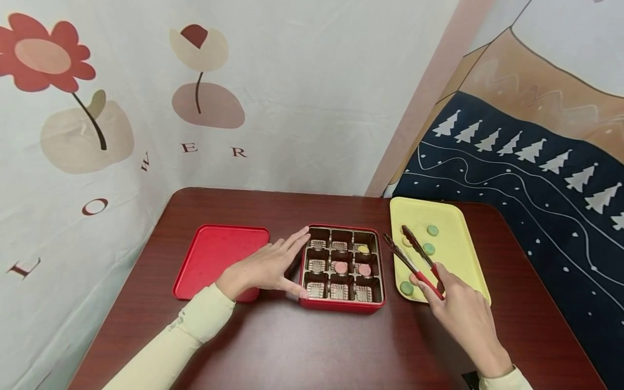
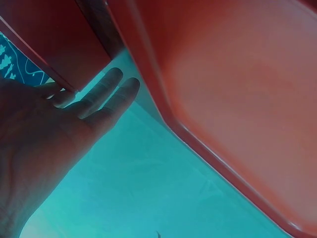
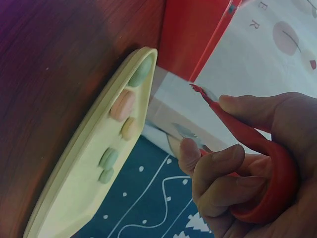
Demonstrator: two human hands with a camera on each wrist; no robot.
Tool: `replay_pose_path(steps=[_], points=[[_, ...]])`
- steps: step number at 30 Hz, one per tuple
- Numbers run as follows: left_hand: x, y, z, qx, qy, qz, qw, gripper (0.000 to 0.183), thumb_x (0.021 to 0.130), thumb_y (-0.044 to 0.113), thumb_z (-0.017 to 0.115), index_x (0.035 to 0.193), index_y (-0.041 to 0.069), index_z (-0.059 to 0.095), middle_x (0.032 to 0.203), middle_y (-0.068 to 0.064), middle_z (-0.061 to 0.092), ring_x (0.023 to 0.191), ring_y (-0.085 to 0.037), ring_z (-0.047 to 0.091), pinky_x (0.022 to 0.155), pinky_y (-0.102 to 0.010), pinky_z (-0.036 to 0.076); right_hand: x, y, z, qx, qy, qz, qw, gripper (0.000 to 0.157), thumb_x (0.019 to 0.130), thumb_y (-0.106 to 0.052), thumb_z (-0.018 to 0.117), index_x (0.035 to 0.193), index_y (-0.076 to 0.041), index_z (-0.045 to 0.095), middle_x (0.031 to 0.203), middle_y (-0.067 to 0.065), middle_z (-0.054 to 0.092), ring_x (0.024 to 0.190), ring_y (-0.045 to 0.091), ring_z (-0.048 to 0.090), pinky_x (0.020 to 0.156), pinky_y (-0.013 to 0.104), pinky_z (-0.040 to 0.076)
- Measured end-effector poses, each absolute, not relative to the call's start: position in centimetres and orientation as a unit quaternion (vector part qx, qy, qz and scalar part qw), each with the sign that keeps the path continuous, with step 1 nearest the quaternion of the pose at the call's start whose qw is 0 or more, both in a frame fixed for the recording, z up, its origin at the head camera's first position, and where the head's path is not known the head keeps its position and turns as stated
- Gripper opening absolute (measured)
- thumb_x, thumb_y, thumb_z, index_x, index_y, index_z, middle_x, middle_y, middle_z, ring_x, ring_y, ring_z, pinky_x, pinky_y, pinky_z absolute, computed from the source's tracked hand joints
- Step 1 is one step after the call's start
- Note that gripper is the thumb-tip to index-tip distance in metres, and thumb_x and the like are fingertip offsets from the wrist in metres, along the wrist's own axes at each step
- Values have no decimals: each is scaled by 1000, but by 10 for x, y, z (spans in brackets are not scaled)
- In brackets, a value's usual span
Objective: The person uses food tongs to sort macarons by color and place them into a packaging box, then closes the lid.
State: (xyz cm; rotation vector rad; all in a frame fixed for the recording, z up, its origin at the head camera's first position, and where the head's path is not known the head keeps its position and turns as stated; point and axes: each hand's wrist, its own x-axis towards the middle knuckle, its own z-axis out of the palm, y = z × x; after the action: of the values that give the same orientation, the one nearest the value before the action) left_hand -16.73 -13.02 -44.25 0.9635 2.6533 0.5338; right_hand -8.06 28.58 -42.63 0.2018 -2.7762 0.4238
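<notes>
A red box [image 1: 341,306] with a brown compartment insert stands mid-table. It holds a yellow macaron [image 1: 363,249] in the back right compartment, a pink macaron [image 1: 340,267] in the centre and another pink one [image 1: 364,270] at middle right. My left hand [image 1: 268,269] rests against the box's left side, fingers and thumb spread straight along it. My right hand [image 1: 465,317] grips red-handled tongs [image 1: 429,285]. Their tips are apart with nothing between them, over the left part of a yellow tray [image 1: 460,230]. On this tray lie green macarons [image 1: 432,230], a yellow and a pink one [image 3: 122,105].
Left of the box lies a red lid [image 1: 224,252], partly under my left forearm and hand. The brown table [image 1: 292,352] backs onto a white wall cloth [image 1: 312,108] with printed flowers. A dark blue cloth [image 1: 512,216] with white trees hangs at the right.
</notes>
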Motion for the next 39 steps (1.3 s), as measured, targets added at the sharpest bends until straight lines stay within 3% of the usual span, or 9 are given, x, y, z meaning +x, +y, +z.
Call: replay_pose_path(steps=[10,25,34,39], points=[[-167,-132,-442,325,916,187,144,135,82,78,82,176,8,15,183,-2,5,144,-46,48,117,-69,38,-85,300,-428,60,-976,143,150,32,93,-26,88,102,-9,62,66,-5,44,51,19,40,42,39,31],[-167,-135,-442,327,913,199,143,135,81,80,81,176,10,15,183,1,4,146,-47,47,117,-69,37,-91,310,-437,50,-983,136,112,36,96,-24,86,117,-1,67,64,-2,45,51,21,41,42,41,33],[-167,-134,-442,322,915,200,142,135,81,79,82,176,12,15,183,4,2,146,-53,46,117,-71,35,-94,314,-441,52,-983,132,113,29,96,-25,86,99,-6,63,62,-2,43,50,22,40,44,41,31],[-166,-134,-442,321,916,195,143,134,81,79,82,176,11,15,183,3,3,144,-50,49,116,-69,38,-95,313,-442,51,-983,139,105,27,97,-24,85,99,-7,64,62,-2,43,51,21,40,45,39,30]])
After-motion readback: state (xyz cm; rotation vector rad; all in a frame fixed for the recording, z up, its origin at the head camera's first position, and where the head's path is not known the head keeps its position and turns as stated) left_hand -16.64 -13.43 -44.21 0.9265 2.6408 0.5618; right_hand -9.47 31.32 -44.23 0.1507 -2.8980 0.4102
